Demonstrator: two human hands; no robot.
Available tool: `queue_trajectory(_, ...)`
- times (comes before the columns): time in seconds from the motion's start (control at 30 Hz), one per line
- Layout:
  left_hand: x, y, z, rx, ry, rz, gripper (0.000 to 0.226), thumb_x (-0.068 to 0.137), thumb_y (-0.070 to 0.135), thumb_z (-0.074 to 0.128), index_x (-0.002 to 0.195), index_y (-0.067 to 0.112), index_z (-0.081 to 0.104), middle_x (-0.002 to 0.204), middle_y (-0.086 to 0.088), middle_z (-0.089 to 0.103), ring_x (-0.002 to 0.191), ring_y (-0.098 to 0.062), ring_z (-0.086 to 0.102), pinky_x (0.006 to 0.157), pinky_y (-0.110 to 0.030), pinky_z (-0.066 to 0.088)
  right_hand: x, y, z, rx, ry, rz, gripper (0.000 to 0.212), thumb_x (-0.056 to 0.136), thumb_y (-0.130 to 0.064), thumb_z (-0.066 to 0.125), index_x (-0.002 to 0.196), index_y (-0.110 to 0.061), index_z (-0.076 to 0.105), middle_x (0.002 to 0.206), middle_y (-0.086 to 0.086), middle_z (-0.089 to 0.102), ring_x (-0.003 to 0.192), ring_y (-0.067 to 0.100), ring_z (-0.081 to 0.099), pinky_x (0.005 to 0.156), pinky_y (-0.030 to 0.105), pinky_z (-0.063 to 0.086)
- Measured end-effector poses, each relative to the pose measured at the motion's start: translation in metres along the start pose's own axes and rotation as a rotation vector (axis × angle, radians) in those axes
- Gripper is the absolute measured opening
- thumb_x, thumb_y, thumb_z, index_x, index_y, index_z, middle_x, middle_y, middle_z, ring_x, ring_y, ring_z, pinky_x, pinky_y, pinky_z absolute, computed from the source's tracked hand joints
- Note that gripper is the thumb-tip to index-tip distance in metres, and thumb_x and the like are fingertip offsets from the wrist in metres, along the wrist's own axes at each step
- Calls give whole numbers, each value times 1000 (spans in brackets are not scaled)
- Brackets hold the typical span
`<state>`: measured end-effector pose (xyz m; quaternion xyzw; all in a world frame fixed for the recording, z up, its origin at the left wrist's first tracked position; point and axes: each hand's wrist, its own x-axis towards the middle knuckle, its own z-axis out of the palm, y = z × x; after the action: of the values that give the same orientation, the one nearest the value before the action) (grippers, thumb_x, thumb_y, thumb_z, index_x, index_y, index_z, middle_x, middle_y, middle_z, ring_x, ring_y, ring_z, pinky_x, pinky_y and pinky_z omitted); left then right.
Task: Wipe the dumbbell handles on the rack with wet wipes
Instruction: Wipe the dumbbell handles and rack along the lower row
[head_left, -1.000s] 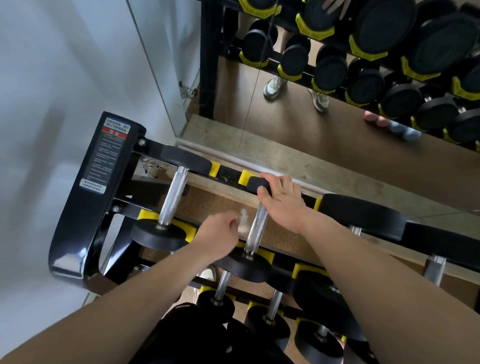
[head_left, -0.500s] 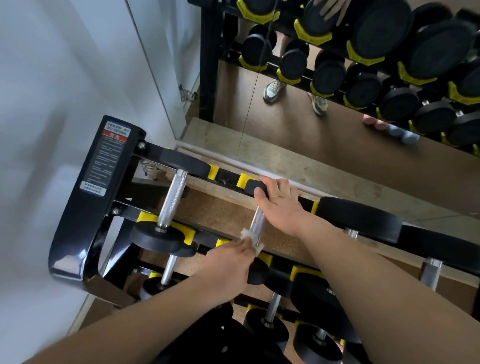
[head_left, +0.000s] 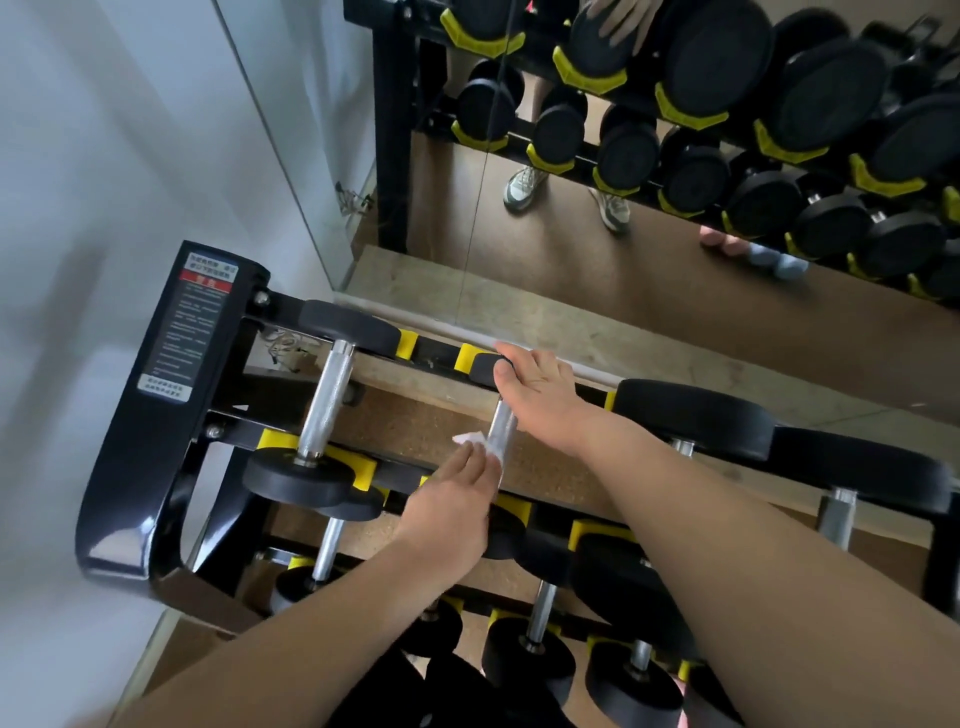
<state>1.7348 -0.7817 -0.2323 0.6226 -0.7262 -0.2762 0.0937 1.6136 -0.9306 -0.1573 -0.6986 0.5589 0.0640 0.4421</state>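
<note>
Dumbbell handle (head_left: 503, 423), second from the left on the top tier of the rack (head_left: 156, 415), is the one being wiped in the head view. A second ago the left hand (head_left: 452, 509) held the wet wipe (head_left: 474, 441) beside the bar's middle. Now it sits nearer, toward the bar's near end, fingers curled and pinching the wipe against the bar's left side. The right hand (head_left: 540, 395) stays on the far head (head_left: 483, 366), fingers laid loosely over it. The stroke seems to have run down the bar, so this handle looks nearly finished. Whether the leftmost handle (head_left: 327, 400) is already wiped I cannot tell.
</note>
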Motion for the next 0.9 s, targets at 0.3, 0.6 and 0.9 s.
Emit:
queue_trajectory(0.3, 33, 22, -45, -256, 230, -218, 31, 107, 20, 48, 136, 14, 58, 140, -11, 62, 127, -26, 62, 100, -35, 51, -48, 5, 7, 234, 261, -26, 53, 110, -49, 31, 153, -23, 47, 161, -6, 34, 152, 14, 23, 128, 41, 17)
queue_trajectory(0.6, -15, 0, 7, -236, 156, 139, 49, 98, 10, 64, 145, 21, 58, 161, 5, 40, 153, -11, 29, 114, -38, 47, -89, 14, 17, 293, 291, 58, 45, 111, -37, 40, 93, -2, 62, 82, 5, 61, 74, 13, 55, 78, 39, 47)
queue_trajectory(0.9, 39, 12, -38, -416, 424, -359, 42, 106, 22, 51, 147, 30, 55, 126, -4, 63, 114, -21, 60, 95, -39, 52, -93, 14, 26, 401, 234, 188, 44, 110, -43, 37, 118, -12, 66, 109, 5, 68, 96, 12, 59, 95, 36, 47)
